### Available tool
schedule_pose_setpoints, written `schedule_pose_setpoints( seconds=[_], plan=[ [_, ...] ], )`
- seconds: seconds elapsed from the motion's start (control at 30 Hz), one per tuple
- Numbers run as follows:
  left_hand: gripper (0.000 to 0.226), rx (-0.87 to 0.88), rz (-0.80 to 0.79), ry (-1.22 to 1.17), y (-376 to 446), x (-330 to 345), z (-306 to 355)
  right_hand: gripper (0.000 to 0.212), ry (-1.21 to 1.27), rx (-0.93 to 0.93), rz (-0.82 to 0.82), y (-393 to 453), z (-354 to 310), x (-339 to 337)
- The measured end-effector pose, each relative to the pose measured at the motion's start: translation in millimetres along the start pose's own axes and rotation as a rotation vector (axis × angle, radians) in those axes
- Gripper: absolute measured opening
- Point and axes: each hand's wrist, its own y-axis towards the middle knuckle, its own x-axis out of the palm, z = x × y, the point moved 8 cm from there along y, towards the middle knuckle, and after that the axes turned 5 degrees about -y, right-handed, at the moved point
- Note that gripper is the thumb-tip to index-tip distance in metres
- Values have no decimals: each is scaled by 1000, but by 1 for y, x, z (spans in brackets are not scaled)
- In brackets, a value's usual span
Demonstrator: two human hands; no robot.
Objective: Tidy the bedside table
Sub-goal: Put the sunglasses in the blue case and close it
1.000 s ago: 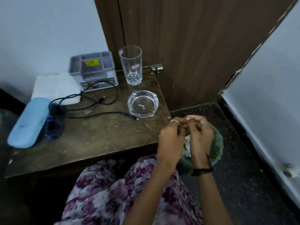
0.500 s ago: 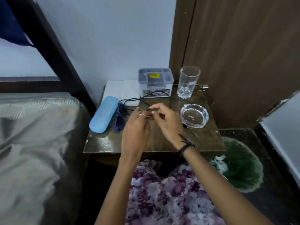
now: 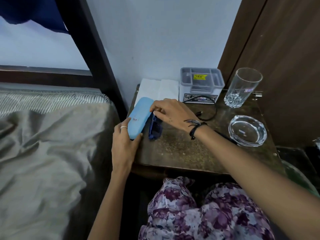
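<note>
A light blue glasses case lies at the left edge of the dark wooden bedside table. My left hand grips the case's near end, thumb on its right side. My right hand reaches across and its curled fingers hold the case's far right edge. Dark blue sunglasses lie folded right beside the case, partly under my right hand. A black cable loops behind my right wrist.
At the back stand a grey organiser box, white folded tissue and a clear drinking glass. A glass ashtray sits at the right. A bed with grey sheet is left; a wooden door right.
Both hands moved left from the middle of the table to the blue case and took hold of it. The view shifted left and closer.
</note>
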Motion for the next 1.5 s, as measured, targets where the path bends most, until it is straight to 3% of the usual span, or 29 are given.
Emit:
schedule_pose_setpoints(
  seconds=[0.1,0.27,0.43,0.5,0.63,0.87,1.03,1.13,1.33,1.5],
  plan=[
    [56,-30,60,-70,0,-10,2,19,12,-1,15,-5,-3,-2],
    [55,91,125,-178,-3,-37,16,19,58,-34,121,-25,-12,-29],
    [54,361,-93,-381,-15,-35,68,31,-62,-125,267,-65,-16,-76],
    [52,420,-226,-426,-24,-17,90,38,-164,-156,242,-83,-10,-87],
    [53,398,-494,-520,-45,36,101,47,-281,-174,100,-122,16,-88],
    [55,264,-685,-546,-66,96,71,63,-298,-12,-93,-173,66,-49],
    [55,220,-722,-519,-61,103,59,65,-338,-25,-45,-177,72,-33],
    [56,283,-713,-372,-58,101,62,62,-399,-36,16,-176,69,-30],
    [70,295,-540,-261,-56,95,62,55,-573,-107,100,-172,59,-25],
    [96,181,-526,-302,-54,99,52,59,-742,-188,168,-169,46,-21]
  ],
)
